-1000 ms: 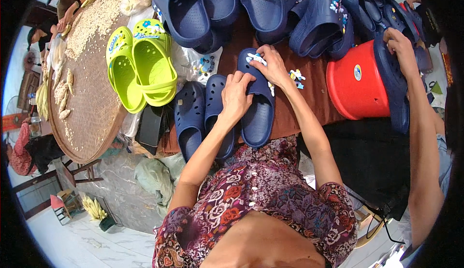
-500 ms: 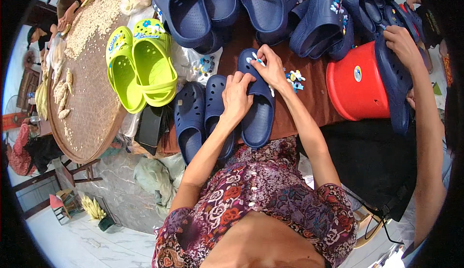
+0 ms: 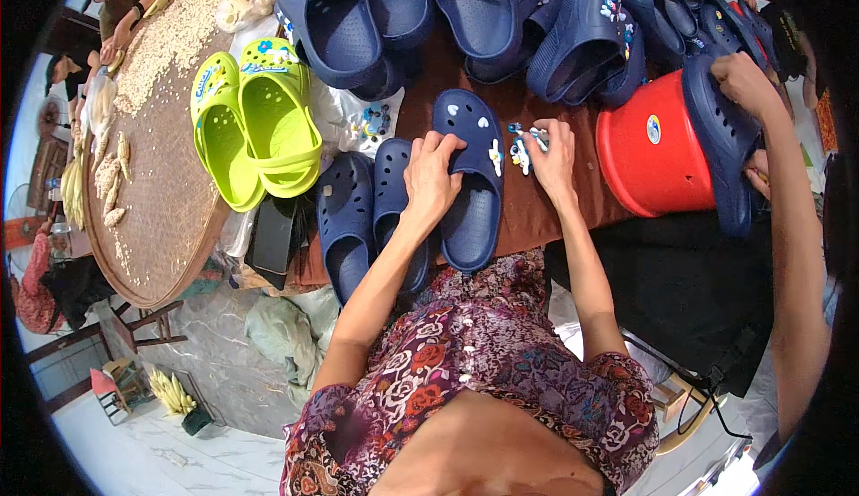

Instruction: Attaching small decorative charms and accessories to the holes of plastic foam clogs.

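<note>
A navy blue clog (image 3: 470, 218) lies in front of me with its toe pointing away. Two small white hearts and a white figure charm (image 3: 495, 158) sit in holes on its upper. My left hand (image 3: 432, 174) grips the clog's left side, fingers curled over the upper. To the right of the clog, my right hand (image 3: 554, 158) has its fingers pinched on a little heap of blue, white and yellow shoe charms (image 3: 519, 149) on the brown cloth. Which charm lies between the fingertips is partly hidden. Left of my left hand is a pair of navy clogs (image 3: 345, 200).
Lime green clogs (image 3: 282, 129) stand at the left, beside a round woven tray (image 3: 170, 218) with corn kernels. Navy clogs (image 3: 335, 26) line the far side. At the right, another person's hand (image 3: 747, 84) holds a navy clog (image 3: 716, 138) against a red tub (image 3: 640, 160).
My right hand has left the clog's toe and moved right to the heap of charms. The hearts and figure charm on the clog are now uncovered. My left hand stays on the clog.
</note>
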`<state>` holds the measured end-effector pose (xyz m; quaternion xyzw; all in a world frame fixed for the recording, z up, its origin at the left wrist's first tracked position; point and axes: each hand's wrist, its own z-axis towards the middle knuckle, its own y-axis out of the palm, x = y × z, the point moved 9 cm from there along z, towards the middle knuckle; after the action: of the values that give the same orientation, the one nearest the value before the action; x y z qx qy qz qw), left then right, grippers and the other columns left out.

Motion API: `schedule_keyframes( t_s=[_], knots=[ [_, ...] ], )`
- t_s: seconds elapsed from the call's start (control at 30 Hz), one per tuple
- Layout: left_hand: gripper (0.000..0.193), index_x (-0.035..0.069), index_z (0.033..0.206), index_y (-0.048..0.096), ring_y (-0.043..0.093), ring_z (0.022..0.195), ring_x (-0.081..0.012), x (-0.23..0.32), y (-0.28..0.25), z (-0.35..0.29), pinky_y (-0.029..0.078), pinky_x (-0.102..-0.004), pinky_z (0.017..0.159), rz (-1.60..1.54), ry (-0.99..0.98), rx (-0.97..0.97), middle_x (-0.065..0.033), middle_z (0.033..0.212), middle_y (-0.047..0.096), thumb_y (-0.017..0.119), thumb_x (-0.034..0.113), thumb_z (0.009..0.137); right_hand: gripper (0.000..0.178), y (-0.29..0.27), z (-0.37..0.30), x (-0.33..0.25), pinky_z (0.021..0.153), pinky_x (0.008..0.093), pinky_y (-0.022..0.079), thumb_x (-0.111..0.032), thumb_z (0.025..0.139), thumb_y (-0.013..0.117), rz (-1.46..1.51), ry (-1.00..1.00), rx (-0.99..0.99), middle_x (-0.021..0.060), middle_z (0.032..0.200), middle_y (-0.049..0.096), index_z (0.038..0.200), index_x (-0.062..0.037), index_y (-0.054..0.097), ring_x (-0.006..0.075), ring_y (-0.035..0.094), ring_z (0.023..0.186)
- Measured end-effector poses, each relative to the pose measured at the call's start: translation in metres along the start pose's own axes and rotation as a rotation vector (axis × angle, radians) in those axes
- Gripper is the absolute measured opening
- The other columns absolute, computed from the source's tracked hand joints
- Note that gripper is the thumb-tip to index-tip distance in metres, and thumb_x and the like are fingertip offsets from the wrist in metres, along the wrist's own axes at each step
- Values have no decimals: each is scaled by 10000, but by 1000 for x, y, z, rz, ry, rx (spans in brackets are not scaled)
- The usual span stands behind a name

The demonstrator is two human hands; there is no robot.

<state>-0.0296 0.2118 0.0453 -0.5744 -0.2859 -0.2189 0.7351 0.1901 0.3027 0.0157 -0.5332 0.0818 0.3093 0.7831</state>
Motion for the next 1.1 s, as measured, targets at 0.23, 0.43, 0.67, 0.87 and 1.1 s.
schedule_keyframes(
  t_s=[0.23, 0.43, 0.67, 0.87, 1.1],
  knots=[
    [425, 117, 1057, 645, 563, 996, -327, 5, -1, 1, 505, -443, 849, -7, -3, -1, -87, 996, 566, 710, -34, 666, 566, 37, -37, -19, 721, 331, 537, -366, 834, 807, 508, 364, -356, 144, 1014, 630, 1191, 7, 575, 171, 640, 801],
    [446, 124, 1059, 644, 564, 997, -325, 6, 0, -1, 511, -447, 844, -18, -10, -16, -84, 1004, 563, 710, -42, 651, 596, 36, -43, -25, 740, 374, 544, -395, 895, 737, 457, 348, -387, 200, 1067, 624, 1260, 43, 565, 256, 669, 811],
    [434, 118, 1057, 646, 561, 1007, -326, 7, 0, 0, 509, -448, 848, -10, -18, -18, -86, 1004, 560, 702, -39, 656, 257, 14, -29, -66, 747, 490, 528, -158, 956, 598, 139, 12, -349, 248, 969, 631, 1117, 38, 639, 432, 651, 867],
    [428, 111, 1055, 647, 560, 1004, -330, 7, 0, 1, 505, -452, 854, -13, -15, -12, -86, 1009, 563, 698, -40, 657, 209, 21, -22, -35, 758, 512, 517, -132, 962, 551, 134, 114, -292, 256, 943, 630, 1063, 36, 624, 449, 643, 880],
    [409, 91, 1076, 648, 562, 1005, -333, 9, -5, 4, 496, -444, 876, -32, 14, -88, -103, 1032, 574, 769, 53, 687, 269, -5, -18, -15, 833, 490, 460, -193, 961, 585, -50, 2, -125, 215, 1048, 585, 1144, 4, 600, 396, 560, 958]
  ],
)
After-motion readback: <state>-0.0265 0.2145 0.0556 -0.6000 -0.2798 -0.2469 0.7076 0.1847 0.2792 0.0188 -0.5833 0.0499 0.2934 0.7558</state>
